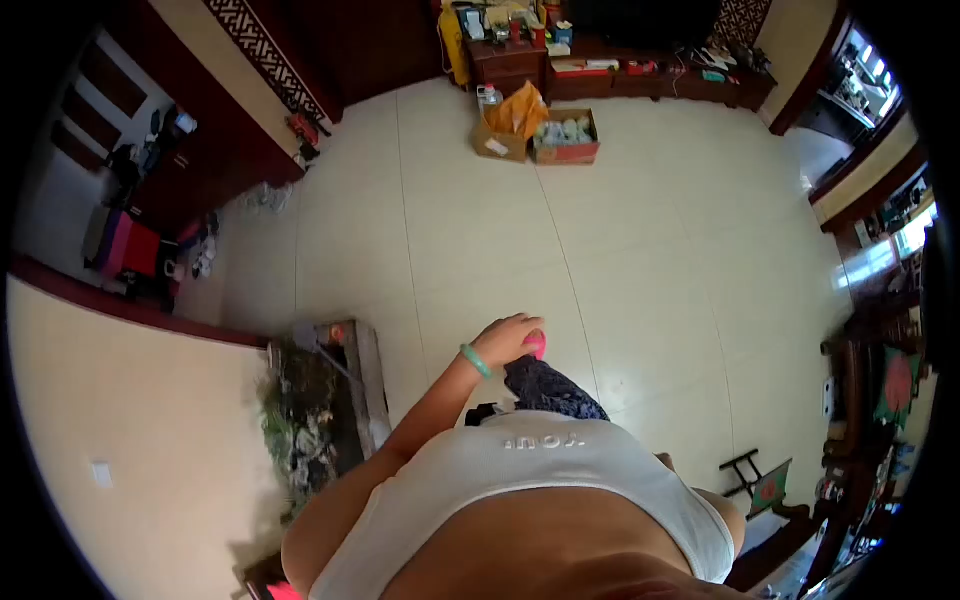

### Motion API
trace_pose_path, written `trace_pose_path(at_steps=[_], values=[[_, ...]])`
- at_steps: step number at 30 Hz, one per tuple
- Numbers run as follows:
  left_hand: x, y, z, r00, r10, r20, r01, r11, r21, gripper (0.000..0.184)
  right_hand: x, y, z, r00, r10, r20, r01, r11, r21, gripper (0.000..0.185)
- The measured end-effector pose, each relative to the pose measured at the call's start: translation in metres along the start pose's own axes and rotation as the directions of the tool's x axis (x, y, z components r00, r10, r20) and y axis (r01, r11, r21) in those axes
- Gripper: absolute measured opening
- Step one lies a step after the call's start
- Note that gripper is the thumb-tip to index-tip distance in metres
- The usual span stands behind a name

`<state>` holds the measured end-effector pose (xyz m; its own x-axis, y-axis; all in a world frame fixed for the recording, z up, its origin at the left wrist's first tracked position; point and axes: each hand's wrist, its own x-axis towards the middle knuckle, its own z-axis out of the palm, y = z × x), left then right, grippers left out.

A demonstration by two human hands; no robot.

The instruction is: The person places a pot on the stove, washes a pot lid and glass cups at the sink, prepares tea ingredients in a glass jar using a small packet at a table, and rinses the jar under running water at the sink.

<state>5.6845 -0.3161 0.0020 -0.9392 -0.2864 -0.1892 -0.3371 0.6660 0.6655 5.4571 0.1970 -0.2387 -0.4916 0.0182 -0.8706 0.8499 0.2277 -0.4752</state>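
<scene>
My left hand (508, 341), with a pale green bangle (476, 361) on the wrist, reaches forward below my chest. Its fingers are loosely curved, with the thumb apart from them, and nothing shows in its grip. Just beyond the fingers is a bright pink thing (536, 345), perhaps footwear, partly covered by the hand. I cannot tell if they touch. Dark patterned trousers (555, 390) show below my white top (540, 442). My right hand is out of sight, hidden behind my body or outside the view.
Two cardboard boxes (567, 153) stand ahead on the tiled floor (480, 240), one with an orange bag (518, 110). Behind is a low wooden cabinet (640, 88). A planted rockery basin (372, 385) is at left, a folding stool (768, 485) at right.
</scene>
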Motion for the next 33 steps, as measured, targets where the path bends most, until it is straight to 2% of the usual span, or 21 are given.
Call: trace_pose_path(at_steps=[2,5,6,7,8,9,10,11,13,14,17,19,21,23,24,26,28,29,30,32,33], values=[[0.022,-0.066,-0.029,0.986,-0.029,-0.167,0.029,1.000,0.002,0.045,0.069,-0.057,0.122,0.998,0.031,0.047,-0.017,0.963,-0.268,0.020],[0.048,-0.130,-0.114,0.925,-0.192,-0.328,0.208,0.978,0.015,0.045,0.136,-0.167,0.345,0.974,-0.085,0.208,0.198,0.766,-0.612,0.020],[0.055,-0.152,-0.137,0.895,-0.215,-0.391,0.259,0.964,0.062,0.045,0.136,-0.207,0.427,0.933,-0.168,0.318,0.348,0.644,-0.682,0.020],[0.062,-0.162,-0.169,0.852,-0.384,-0.354,0.406,0.914,-0.015,0.046,0.130,-0.245,0.507,0.870,-0.246,0.427,0.491,0.505,-0.709,0.021],[0.071,-0.182,-0.195,0.846,-0.357,-0.396,0.399,0.917,0.027,0.044,0.117,-0.285,0.586,0.730,-0.311,0.608,0.676,0.199,-0.710,0.018],[0.079,-0.205,-0.212,0.815,-0.334,-0.474,0.383,0.924,0.006,0.041,0.067,-0.319,0.653,0.597,-0.400,0.695,0.799,0.224,-0.558,0.015],[0.093,-0.225,-0.232,0.787,-0.395,-0.473,0.427,0.903,-0.043,0.039,0.029,-0.353,0.712,0.522,-0.305,0.797,0.797,0.508,-0.328,0.013],[0.111,-0.241,-0.253,0.758,-0.454,-0.468,0.471,0.878,-0.089,0.037,0.047,-0.374,0.776,0.302,-0.287,0.909,0.891,0.425,-0.162,0.014],[0.151,-0.289,-0.271,0.730,-0.480,-0.486,0.452,0.873,-0.184,0.034,-0.046,-0.435,0.852,0.290,-0.177,0.940,0.833,0.530,-0.157,0.015],[0.173,-0.317,-0.286,0.700,-0.499,-0.511,0.423,0.866,-0.266,0.031,-0.050,-0.455,0.890,0.211,-0.156,0.965,0.816,0.572,-0.086,0.015],[0.265,-0.387,-0.315,0.696,-0.397,-0.599,0.326,0.917,-0.230,0.020,-0.023,-0.498,0.974,0.277,-0.131,0.952,0.856,0.483,-0.182,0.015],[0.342,-0.405,-0.355,0.732,-0.364,-0.576,0.238,0.929,-0.284,0.017,0.032,-0.524,1.020,0.167,-0.242,0.956,0.960,0.262,-0.101,0.016],[0.427,-0.425,-0.398,0.770,-0.337,-0.541,0.179,0.929,-0.324,0.016,0.070,-0.558,1.055,0.187,-0.367,0.911,0.978,-0.013,-0.206,0.018],[0.499,-0.446,-0.430,0.810,-0.236,-0.536,0.075,0.950,-0.305,0.018,0.078,-0.595,1.075,0.249,-0.472,0.846,0.948,-0.062,-0.314,0.020],[0.537,-0.459,-0.445,0.828,-0.275,-0.489,0.154,0.950,-0.273,0.020,0.071,-0.618,1.084,0.238,-0.507,0.829,0.947,-0.068,-0.314,0.018],[0.612,-0.479,-0.484,0.855,-0.141,-0.498,0.135,0.990,-0.048,0.023,0.098,-0.651,1.118,0.277,-0.501,0.820,0.937,-0.046,-0.345,0.023],[0.704,-0.548,-0.484,0.816,-0.169,-0.553,0.158,0.985,-0.069,0.025,0.165,-0.677,1.166,0.283,-0.428,0.858,0.951,0.006,-0.311,0.032],[0.749,-0.590,-0.485,0.778,-0.202,-0.595,0.190,0.978,-0.083,0.028,0.193,-0.693,1.202,0.354,-0.357,0.864,0.933,0.072,-0.353,0.040],[0.768,-0.596,-0.492,0.779,-0.203,-0.593,0.194,0.978,-0.081,0.028,0.195,-0.705,1.212,0.350,-0.335,0.875,0.930,0.012,-0.367,0.043],[0.811,-0.629,-0.496,0.800,-0.240,-0.551,0.382,0.911,0.158,0.043,0.227,-0.713,1.251,0.370,-0.305,0.878,0.916,-0.036,-0.399,0.046],[0.832,-0.653,-0.497,0.804,-0.242,-0.544,0.377,0.914,0.151,0.043,0.254,-0.714,1.277,0.365,-0.329,0.871,0.911,-0.067,-0.408,0.048]])
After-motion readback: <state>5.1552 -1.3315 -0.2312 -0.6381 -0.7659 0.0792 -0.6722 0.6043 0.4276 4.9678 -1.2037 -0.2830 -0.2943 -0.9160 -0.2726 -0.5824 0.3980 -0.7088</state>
